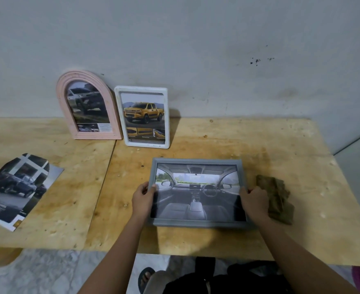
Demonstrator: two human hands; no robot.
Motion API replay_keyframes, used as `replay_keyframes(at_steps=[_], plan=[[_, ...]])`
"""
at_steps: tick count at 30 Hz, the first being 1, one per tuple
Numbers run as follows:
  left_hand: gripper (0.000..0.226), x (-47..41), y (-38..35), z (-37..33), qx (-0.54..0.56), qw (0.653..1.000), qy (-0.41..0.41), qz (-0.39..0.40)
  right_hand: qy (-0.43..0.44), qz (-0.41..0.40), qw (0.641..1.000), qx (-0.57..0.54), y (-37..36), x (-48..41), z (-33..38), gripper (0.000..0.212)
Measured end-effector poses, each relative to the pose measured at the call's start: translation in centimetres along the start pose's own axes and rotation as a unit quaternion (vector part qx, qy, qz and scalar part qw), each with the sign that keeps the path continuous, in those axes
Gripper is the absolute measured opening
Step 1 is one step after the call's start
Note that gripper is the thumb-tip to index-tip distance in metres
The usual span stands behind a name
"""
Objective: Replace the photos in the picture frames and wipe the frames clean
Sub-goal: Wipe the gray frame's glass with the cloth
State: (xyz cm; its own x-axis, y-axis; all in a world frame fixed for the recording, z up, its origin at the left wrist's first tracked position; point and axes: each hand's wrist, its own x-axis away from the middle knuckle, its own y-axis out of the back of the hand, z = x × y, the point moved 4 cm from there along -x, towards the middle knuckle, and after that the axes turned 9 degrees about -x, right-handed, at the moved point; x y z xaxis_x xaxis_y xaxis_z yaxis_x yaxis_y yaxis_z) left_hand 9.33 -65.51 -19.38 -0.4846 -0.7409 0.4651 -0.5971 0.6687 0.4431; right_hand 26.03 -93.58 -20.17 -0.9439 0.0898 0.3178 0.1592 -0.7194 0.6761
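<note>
Car-interior photo (198,196) in grey frame (196,161), left hand (143,198), right hand (255,202) gripping

A grey rectangular plastic picture frame (197,223) faced up in landscape at the near middle of the plywood tabletop (259,145), holding a photo of a car interior (198,194). The left hand (143,198) gripped its left edge and the right hand (254,201) its right edge. A crumpled brown cloth (277,198) lay just beside the frame's right side. At the back, a pink arched frame (98,135) with a dark car photo and a white rectangular frame (142,89) with a yellow pickup photo stood side by side, leaning on the wall (196,49). Loose car prints (15,187) lay flat at the far left.
</note>
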Motion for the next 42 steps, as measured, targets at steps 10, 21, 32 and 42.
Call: replay_keyframes(at_steps=[10, 21, 32, 42], plan=[[0.024, -0.3, 3.7, -0.3, 0.124, 0.992, -0.011, -0.025, 0.009, 0.038, 0.971, -0.236, 0.1, 2.8, 3.5, 0.024], [0.025, -2.9, 16.0, -0.8, 0.209, 0.969, -0.071, -0.110, 0.116, 0.140, 0.935, -0.306, -6.6, 7.6, 15.3, 0.030], [0.031, -15.6, 35.7, -0.3, 0.141, 0.969, -0.106, -0.175, 0.206, 0.197, 0.904, -0.318, -21.5, 16.7, 31.0, 0.020], [0.023, -27.1, 52.0, -0.8, 0.076, 0.964, -0.125, -0.222, 0.191, 0.305, 0.904, -0.230, -34.6, 21.3, 43.1, 0.024]])
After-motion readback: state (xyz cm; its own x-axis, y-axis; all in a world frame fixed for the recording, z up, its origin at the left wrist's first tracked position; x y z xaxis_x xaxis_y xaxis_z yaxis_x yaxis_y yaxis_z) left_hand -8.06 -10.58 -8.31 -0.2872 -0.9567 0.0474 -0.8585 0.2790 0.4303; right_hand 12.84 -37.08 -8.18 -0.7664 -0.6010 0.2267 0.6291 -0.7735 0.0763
